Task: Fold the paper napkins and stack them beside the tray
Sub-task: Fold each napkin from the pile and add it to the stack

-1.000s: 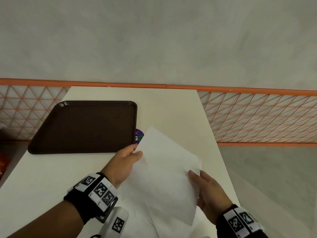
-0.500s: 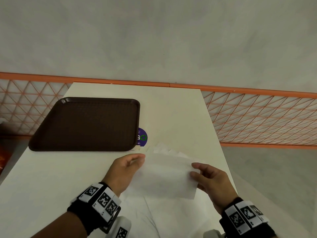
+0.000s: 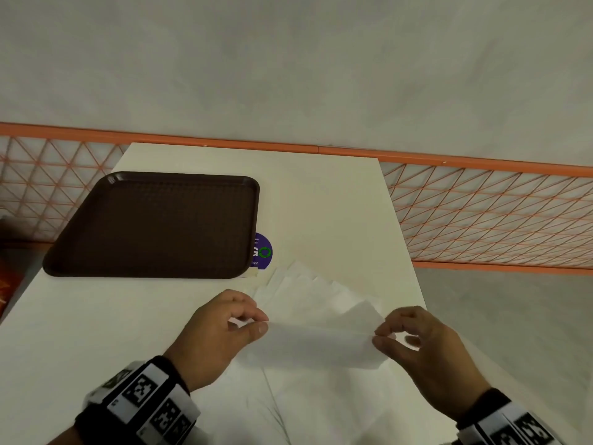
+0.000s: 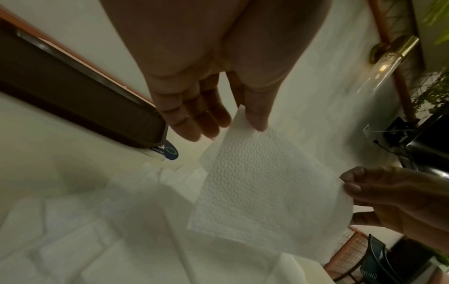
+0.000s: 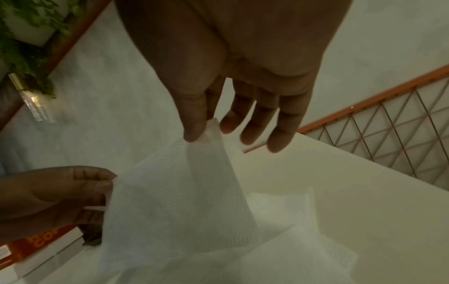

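Both the left hand [image 3: 221,332] and right hand [image 3: 426,348] pinch the napkin [image 3: 321,342] by its top corners, probably smart since it's thin, floppy, tear-prone paper.

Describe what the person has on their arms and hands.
Both forearms are bare, with no sleeves showing. Each wrist carries a black band set with white tiles printed with black square fiducial codes: the left band shows several tiles, the right band is partly cut off at the frame's edge. The left hand and right hand wear no gloves.
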Available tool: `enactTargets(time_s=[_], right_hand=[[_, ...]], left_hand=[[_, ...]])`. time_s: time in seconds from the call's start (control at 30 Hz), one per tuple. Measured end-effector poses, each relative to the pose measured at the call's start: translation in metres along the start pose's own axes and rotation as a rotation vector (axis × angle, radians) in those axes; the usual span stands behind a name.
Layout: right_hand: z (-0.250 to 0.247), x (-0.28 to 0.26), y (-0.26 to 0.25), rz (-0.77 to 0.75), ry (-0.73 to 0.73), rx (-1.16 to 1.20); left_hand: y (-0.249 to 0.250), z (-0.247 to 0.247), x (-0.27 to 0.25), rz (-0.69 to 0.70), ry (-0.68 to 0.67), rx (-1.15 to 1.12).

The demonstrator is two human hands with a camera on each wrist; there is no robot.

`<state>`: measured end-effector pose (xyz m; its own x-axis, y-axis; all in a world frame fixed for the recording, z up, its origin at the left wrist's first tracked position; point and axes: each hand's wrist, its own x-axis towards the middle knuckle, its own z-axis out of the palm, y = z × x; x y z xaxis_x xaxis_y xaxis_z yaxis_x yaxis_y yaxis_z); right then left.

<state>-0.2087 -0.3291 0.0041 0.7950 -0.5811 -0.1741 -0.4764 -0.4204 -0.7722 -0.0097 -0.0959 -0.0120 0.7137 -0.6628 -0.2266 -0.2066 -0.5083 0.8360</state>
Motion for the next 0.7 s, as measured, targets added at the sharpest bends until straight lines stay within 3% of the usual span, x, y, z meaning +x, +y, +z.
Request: enactTargets(time_s=[0.07, 0.13, 0.27, 0.47, 0.7], right_hand=[[-0.004, 0.002, 0.003, -0.037, -0.053, -0.030], [-0.005, 0.008, 0.003, -0.024, -0.109, 0.096], [0.013, 0.032, 0.012, 0.092, -0.074, 0.234], [0.058, 0.064, 0.048, 0.228, -0.063, 0.060], [0.073, 0.079, 0.059, 0.244, -0.099, -0.219]], left_hand=[[0.001, -0.001, 0.000, 0.003, -0.024, -0.015], [0.003, -0.001, 0.004, -0.004, -0.046, -0.089], [-0.001, 0.014, 0.024, -0.086, 0.016, -0.139], [-0.034, 0.056, 0.047, -0.235, 0.111, 0.048], [-0.049, 0.070, 0.050, -0.213, 0.081, 0.307]])
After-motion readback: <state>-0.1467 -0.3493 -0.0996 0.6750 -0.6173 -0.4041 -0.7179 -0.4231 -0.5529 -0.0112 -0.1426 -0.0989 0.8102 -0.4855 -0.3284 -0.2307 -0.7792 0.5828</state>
